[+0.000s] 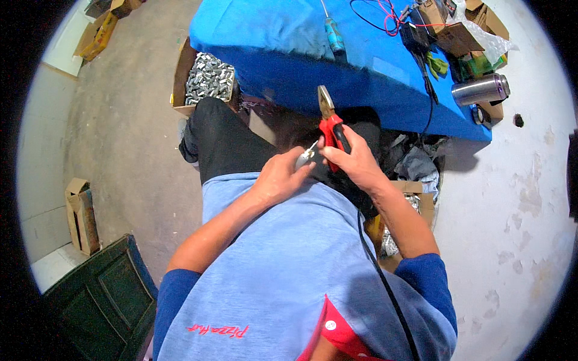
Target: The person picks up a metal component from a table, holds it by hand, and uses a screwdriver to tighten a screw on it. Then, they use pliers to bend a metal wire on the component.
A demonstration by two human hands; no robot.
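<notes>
In my right hand is a pair of pliers with red and black handles, its metal jaws pointing up and away from me. My left hand pinches a small silvery cylindrical part with a thin pin sticking out of its upper end. Both hands are close together above my lap, and the part is just left of the plier handles. The fingers of my left hand partly cover the part, so its full shape is hidden.
Ahead stands a table with a blue cover, bearing a teal-handled screwdriver, wires and a steel flask. An open carton of small metal parts is beyond my left knee. Another carton stands by my right arm.
</notes>
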